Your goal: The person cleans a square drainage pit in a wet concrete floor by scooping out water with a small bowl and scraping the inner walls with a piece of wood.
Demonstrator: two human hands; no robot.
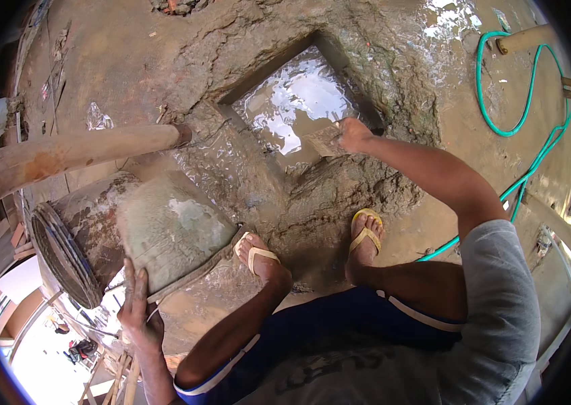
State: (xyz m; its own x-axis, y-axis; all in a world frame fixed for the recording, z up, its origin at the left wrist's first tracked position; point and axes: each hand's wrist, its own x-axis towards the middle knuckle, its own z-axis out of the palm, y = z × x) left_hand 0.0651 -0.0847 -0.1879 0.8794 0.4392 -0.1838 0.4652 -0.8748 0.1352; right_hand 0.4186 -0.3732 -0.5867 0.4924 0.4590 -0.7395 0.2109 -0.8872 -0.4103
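A square pit with muddy water point(299, 101) lies ahead of me, framed by wet mud walls. Over its near right edge, my right hand point(353, 135) is closed on a flat, mud-coated rectangular piece point(324, 140), whose exact kind I cannot make out. The piece hangs low, close to the water. At the lower left, my left hand point(140, 310) grips the near edge of a large grey-green panel point(174, 226) streaked with mud; its fingers lie against the panel's corner and the thumb is partly hidden. The panel overlaps a dirty drum point(86, 216) lying on its side.
A thick bamboo pole point(90, 145) reaches in from the left, ending near the pit. A green hose point(528, 175) loops along the right, beside other poles point(525, 39). My feet in yellow sandals point(366, 233) stand on wet mud near the pit.
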